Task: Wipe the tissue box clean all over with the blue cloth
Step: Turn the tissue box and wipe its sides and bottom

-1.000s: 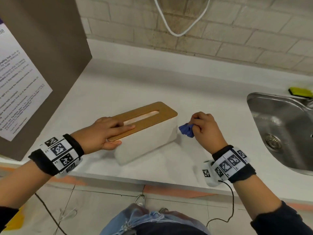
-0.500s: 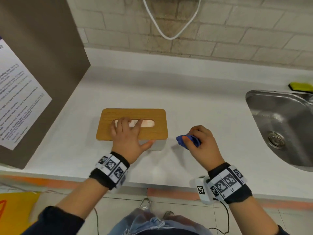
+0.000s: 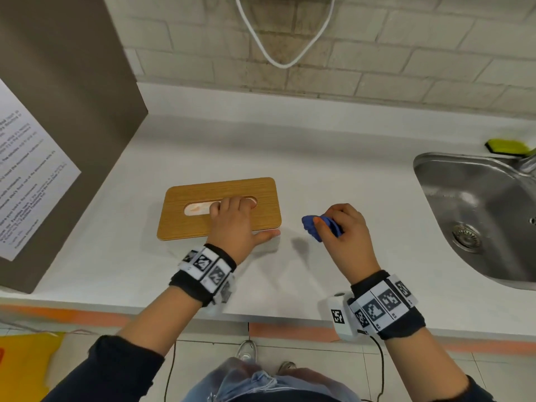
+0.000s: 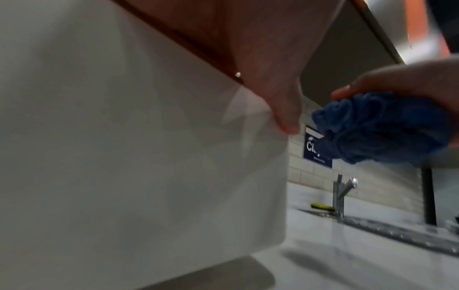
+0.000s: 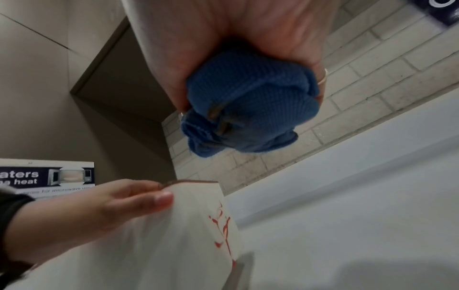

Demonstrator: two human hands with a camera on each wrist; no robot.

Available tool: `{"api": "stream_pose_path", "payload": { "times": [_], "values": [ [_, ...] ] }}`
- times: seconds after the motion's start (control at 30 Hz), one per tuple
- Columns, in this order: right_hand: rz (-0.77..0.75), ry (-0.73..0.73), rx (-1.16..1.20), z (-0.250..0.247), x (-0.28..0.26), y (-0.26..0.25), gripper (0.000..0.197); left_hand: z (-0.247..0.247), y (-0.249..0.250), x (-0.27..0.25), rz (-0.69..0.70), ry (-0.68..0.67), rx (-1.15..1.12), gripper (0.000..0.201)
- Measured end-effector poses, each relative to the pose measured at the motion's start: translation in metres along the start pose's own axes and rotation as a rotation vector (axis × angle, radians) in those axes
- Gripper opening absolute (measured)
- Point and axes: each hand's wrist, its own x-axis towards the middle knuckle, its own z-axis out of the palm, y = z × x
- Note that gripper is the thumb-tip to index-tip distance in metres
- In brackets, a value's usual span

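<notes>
The tissue box, a white body under a wooden lid with a slot, lies crosswise on the white counter. My left hand holds it at its right end, fingers bent over the slot and thumb against the near white wall. The right hand grips the bunched blue cloth a short gap right of the box, slightly above the counter. The right wrist view shows the cloth balled in the fist above the box's end wall, which bears a red drawing.
A steel sink sits at the right, with a yellow-green sponge behind it and a tap. A brown cabinet side carrying a printed notice stands at the left. A white cable hangs on the brick wall.
The left hand turned the box from a diagonal lie to crosswise, parallel with the counter edge. The right hand with the cloth stayed just right of it, barely shifting.
</notes>
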Motion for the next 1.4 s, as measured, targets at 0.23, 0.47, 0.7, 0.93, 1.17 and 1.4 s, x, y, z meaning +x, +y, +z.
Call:
{"api": "stream_pose_path", "payload": {
  "times": [0.23,0.47,0.7,0.93,1.17,1.4],
  "values": [
    [-0.083,0.163,0.266,0.017,0.036,-0.046,0.032,-0.054,-0.056,-0.005,0.122,0.06,-0.749,0.062],
    [-0.167,0.062,0.224,0.058,0.056,-0.096,0.031,-0.071,-0.077,-0.017,0.011,-0.009,-1.072,0.054],
    [-0.139,0.038,0.015,0.058,0.055,-0.123,0.013,-0.067,-0.056,-0.016,-0.002,0.149,-0.921,0.024],
    [-0.435,-0.097,0.032,0.07,0.04,-0.14,0.031,-0.065,-0.066,-0.007,0.037,0.164,-0.975,0.037],
    [-0.704,-0.384,0.043,0.05,0.047,-0.121,0.027,-0.063,-0.071,0.0,0.027,0.116,-1.087,0.022],
    [-0.889,-0.602,-0.035,0.037,0.049,-0.114,0.015,-0.065,-0.074,0.006,0.022,0.077,-1.106,0.028]
  ]
}}
